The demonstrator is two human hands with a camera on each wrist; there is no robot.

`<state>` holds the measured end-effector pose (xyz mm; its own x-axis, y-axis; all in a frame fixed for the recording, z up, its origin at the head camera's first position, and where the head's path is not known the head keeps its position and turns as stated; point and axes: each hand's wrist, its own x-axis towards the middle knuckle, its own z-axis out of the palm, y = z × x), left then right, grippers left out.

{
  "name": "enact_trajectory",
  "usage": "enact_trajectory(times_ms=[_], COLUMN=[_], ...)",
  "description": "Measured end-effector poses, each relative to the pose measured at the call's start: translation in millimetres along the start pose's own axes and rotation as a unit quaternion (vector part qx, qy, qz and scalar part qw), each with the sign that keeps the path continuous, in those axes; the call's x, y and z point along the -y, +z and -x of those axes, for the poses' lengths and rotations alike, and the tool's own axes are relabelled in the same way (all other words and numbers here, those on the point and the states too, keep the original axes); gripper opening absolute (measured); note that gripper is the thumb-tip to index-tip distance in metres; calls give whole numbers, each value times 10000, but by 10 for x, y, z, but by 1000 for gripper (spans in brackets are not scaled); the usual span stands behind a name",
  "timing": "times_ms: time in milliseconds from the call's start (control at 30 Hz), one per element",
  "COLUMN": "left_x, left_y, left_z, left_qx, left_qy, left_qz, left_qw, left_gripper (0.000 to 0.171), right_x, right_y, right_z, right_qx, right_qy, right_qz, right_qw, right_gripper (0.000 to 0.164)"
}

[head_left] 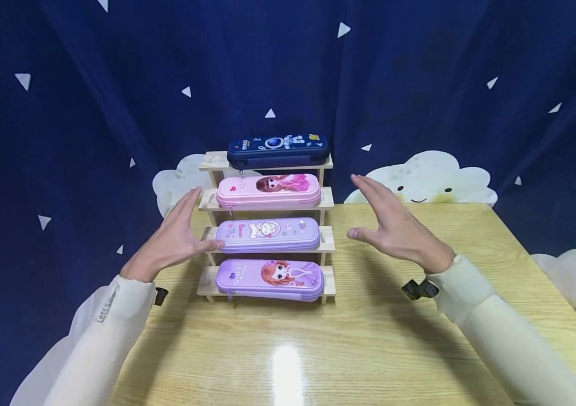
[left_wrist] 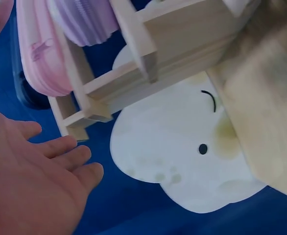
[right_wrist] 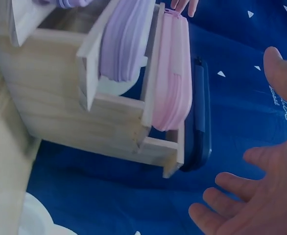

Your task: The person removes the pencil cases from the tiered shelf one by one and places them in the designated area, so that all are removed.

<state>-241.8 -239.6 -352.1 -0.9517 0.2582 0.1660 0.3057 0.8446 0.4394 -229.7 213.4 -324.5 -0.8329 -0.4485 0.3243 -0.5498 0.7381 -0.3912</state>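
A stepped wooden rack (head_left: 327,239) holds a pencil case on each tier. On top lies a dark blue astronaut case (head_left: 277,151), then a pink case (head_left: 269,190) with a girl, a lilac rabbit case (head_left: 268,234), and a purple case (head_left: 269,279) with a red-haired girl lowest. My left hand (head_left: 173,237) is raised at the rack's left side, fingers extended, its thumb tip overlapping the rabbit case's left end in the head view. To the right of the rack, my right hand (head_left: 394,220) hovers with fingers spread and palm inward. Neither hand grips anything.
The rack stands on a light wood-grain table (head_left: 247,344). Behind it hangs a dark blue curtain (head_left: 277,67) with white triangles. White cloud shapes (head_left: 427,175) show beyond the table's back edge.
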Motion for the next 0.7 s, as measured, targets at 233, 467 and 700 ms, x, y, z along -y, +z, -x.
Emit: enact_trajectory(times_ms=[233,467,700], left_x=[108,199,283], left_y=[93,175,268], left_z=[2,-2,-16], left_qx=[52,189,437], left_qy=[-160,-337,-519], left_qz=[357,1028,1755], left_qw=[9992,9940,9821], left_gripper=[132,136,140], right_x=[19,56,97], right_y=[154,361,564], right_z=[35,98,154], right_qx=[44,158,410], right_qy=[-8,-113,-8], right_qz=[-253,-719,-1313], right_qw=[9997,9972,9905], right_gripper=[100,98,101])
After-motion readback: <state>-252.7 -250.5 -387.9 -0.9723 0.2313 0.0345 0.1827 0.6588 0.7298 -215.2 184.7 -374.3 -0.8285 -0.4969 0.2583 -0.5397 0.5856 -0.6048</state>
